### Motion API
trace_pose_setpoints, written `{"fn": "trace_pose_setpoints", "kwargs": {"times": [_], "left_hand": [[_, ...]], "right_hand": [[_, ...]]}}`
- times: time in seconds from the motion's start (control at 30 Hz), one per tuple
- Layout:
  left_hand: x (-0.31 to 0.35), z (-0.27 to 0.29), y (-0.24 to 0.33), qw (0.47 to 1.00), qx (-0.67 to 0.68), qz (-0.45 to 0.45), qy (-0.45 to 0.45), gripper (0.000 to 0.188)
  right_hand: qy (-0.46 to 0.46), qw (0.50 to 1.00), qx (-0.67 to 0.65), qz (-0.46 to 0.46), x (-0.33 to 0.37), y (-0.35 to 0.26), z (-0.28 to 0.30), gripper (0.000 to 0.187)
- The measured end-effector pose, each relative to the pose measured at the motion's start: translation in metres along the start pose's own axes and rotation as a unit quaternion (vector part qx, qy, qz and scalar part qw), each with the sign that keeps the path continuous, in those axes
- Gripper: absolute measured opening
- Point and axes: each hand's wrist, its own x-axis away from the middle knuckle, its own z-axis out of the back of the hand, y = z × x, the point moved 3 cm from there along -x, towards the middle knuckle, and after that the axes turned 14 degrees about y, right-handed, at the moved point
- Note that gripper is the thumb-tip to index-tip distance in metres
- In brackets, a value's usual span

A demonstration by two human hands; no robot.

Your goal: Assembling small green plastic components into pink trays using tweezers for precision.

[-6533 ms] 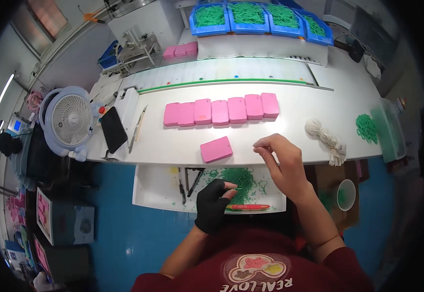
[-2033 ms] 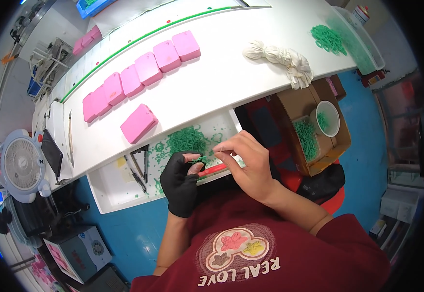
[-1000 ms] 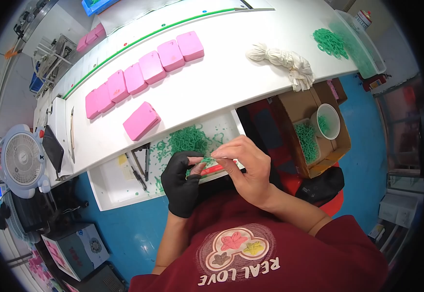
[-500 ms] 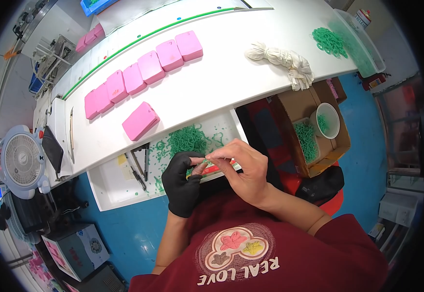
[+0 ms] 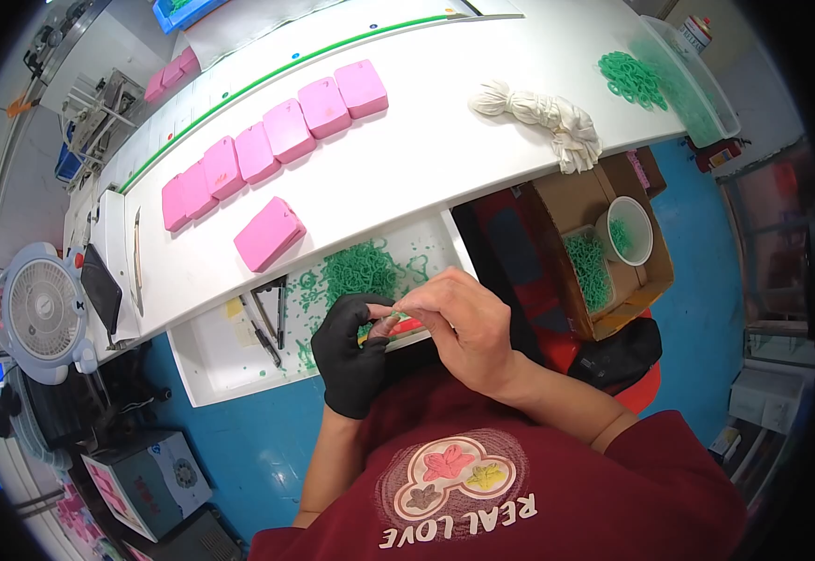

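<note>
In front of my chest, over the open drawer, both hands meet at the fingertips. My left hand (image 5: 350, 353) wears a black glove with bare fingertips; its thumb and forefinger pinch a small green piece (image 5: 396, 316), too small and covered to name. From the right, my bare right hand (image 5: 468, 329) pinches at the same piece with thumb and forefinger. Just beyond lies a heap of thin green ring-like pieces (image 5: 361, 269) in the white drawer (image 5: 211, 360). Something red (image 5: 407, 326) shows partly beneath my fingers.
Pink blocks (image 5: 258, 154) form a row on the white table (image 5: 426, 140), with another pink block (image 5: 269, 234) nearer. A bundled white cloth (image 5: 543, 117) and green rings (image 5: 632, 79) lie to the right. Below stands a cardboard box (image 5: 641, 294) holding a white bowl (image 5: 646, 245). A fan (image 5: 43, 309) stands left.
My right fingers have shifted slightly at the pinch; the left hand hardly moves. Along the green strip at the table's back, the coloured dots have moved to the right.
</note>
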Motion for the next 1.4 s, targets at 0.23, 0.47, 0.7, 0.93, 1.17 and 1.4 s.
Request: {"fn": "trace_pose_setpoints", "kwargs": {"times": [0.23,0.47,0.7,0.93,1.17,1.4], "left_hand": [[0.001,0.001,0.000,1.000,-0.002,-0.005,0.004,0.011],[0.000,0.001,0.001,1.000,0.010,-0.009,-0.004,0.011],[0.002,0.003,-0.004,1.000,0.014,0.026,0.006,0.011],[0.001,0.005,-0.005,0.998,0.033,0.047,0.014,0.011],[0.002,0.004,-0.004,0.993,0.088,0.076,0.013,0.015],[0.003,0.004,-0.010,0.992,0.094,0.083,-0.016,0.019]], "right_hand": [[-0.007,1.000,-0.015,-0.005,-0.002,-0.003,0.000,0.022],[0.031,0.999,-0.030,-0.018,-0.001,-0.002,0.002,0.016],[0.052,0.997,-0.032,-0.038,-0.003,-0.001,0.012,0.017],[-0.065,0.996,0.053,-0.041,0.001,0.005,0.011,0.014],[-0.050,0.995,0.053,-0.067,0.001,0.009,0.005,0.008],[-0.044,0.995,0.049,-0.078,0.003,0.010,0.006,0.008]]}}
